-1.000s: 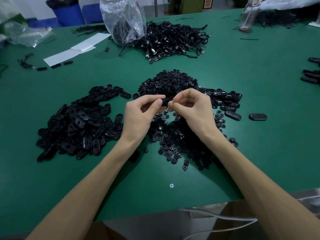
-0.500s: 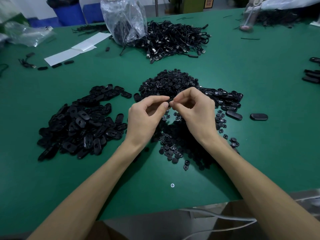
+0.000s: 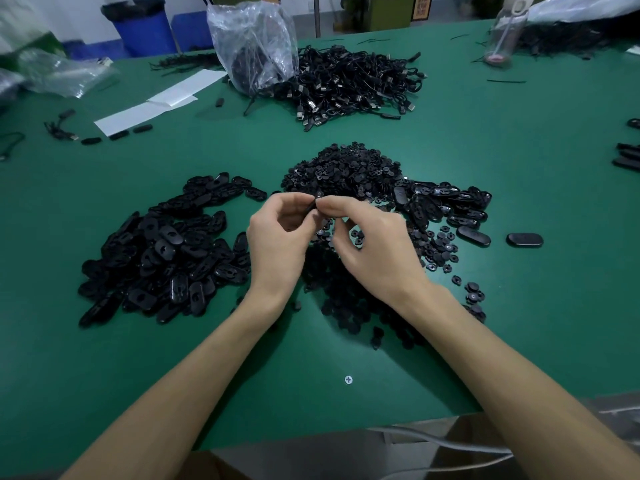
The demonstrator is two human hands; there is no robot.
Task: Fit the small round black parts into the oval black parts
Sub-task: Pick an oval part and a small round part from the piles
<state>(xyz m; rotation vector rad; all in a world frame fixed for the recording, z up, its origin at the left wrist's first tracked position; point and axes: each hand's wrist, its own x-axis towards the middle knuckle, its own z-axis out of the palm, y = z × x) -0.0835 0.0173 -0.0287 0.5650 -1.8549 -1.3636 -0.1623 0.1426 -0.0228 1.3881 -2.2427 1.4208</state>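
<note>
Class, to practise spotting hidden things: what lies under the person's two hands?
Beneath the left hand and right hand spreads a heap of small round black plastic parts on the green table. Their fingers pinch a black piece, mostly covered; its shape cannot be told.

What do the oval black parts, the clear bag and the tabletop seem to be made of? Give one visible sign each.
Oval black parts: likely moulded plastic, semi-gloss; soft highlights on smooth rounded shells.
Clear bag: thin plastic film; see-through, crinkled, shiny.
Tabletop: green matte covering, perhaps rubber or laminate; flat, little glare.
</note>
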